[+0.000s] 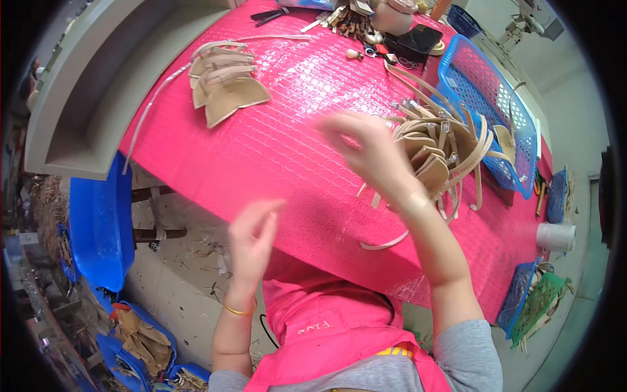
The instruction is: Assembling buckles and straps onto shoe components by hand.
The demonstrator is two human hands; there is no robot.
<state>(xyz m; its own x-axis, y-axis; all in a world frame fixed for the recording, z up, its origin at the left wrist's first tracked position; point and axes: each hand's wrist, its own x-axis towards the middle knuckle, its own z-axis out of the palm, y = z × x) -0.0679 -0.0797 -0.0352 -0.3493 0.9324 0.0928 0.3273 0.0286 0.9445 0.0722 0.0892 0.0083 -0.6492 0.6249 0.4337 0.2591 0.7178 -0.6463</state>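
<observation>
My left hand (251, 238) is raised near the front edge of the pink-covered table (300, 157). Its thumb stands apart from the blurred fingers, and I see nothing held. Further right and higher, my right hand (366, 147) is over the table, its fingers smeared by motion, so whether they hold anything is unclear. Beside that hand lies a heap of tan strapped pieces (431, 171) with thin straps and small metal buckles, partly hidden by my wrist. At the far left of the table, several similar tan pieces (228, 98) overlap in a row, near a long pale cord (153, 98).
A blue perforated basket (483, 98) leans along the right side. At the back are a black box (418, 40), a pale jar (394, 16) and small tools. A grey shelf unit (85, 98) and blue bin (101, 225) border the left. A white spool (555, 236) stands right.
</observation>
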